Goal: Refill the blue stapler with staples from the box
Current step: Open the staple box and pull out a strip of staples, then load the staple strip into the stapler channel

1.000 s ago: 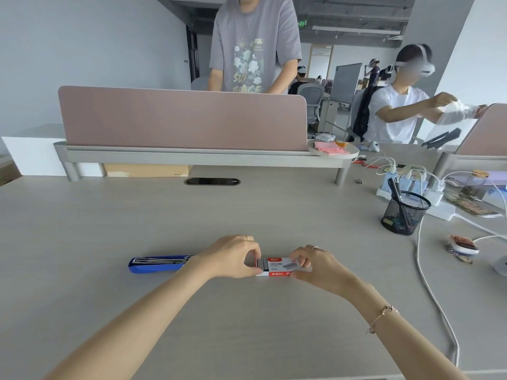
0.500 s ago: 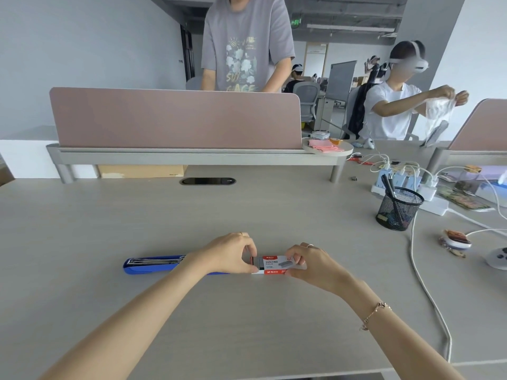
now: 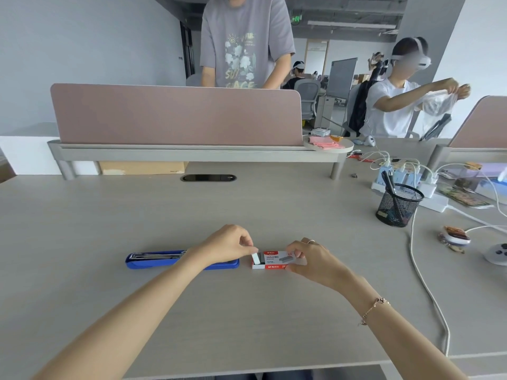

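Note:
The blue stapler lies flat on the desk, opened out, its metal staple channel showing at the left end; my left forearm crosses over its right half. Right of it sits the small red-and-white staple box. My left hand pinches the white end flap of the box, which stands lifted at the box's left end. My right hand grips the box's right end and holds it down on the desk.
A black mesh pen cup stands at the right, with a white power strip and cables behind it; one white cable runs toward the front edge. A pink divider panel crosses the back. Two people work beyond it.
My left hand has pulled the box's left end flap up and open. The box stays in the same spot between both hands; the stapler has not moved.

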`<action>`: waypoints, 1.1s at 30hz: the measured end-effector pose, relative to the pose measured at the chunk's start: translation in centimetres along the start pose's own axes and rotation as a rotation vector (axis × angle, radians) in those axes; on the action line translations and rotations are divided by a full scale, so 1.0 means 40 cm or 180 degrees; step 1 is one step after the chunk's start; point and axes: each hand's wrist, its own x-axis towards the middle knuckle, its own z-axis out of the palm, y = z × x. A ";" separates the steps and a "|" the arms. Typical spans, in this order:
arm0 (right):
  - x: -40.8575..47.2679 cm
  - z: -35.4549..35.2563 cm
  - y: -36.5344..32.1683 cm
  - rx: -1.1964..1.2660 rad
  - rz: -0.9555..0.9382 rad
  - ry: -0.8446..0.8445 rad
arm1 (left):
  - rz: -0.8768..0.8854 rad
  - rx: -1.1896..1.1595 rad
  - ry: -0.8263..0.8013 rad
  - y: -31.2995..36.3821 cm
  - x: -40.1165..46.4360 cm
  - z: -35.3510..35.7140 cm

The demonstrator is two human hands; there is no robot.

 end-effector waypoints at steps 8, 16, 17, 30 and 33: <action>-0.005 0.024 -0.050 -0.0315 -0.0105 0.0288 | -0.0307 -0.0509 0.0272 -0.007 -0.008 -0.004; 0.037 0.072 -0.152 0.0158 -0.0245 0.0811 | -0.0365 -0.0790 0.0484 -0.016 -0.030 -0.009; 0.044 0.079 -0.156 0.0179 -0.0254 0.0847 | -0.0357 -0.0771 0.0518 -0.019 -0.034 -0.010; 0.086 0.113 -0.211 0.0115 -0.0456 0.0900 | -0.0099 -0.0232 0.0799 -0.096 -0.083 -0.048; 0.100 0.118 -0.220 0.0082 -0.0520 0.0910 | 0.0148 -0.0056 0.0759 -0.107 -0.100 -0.058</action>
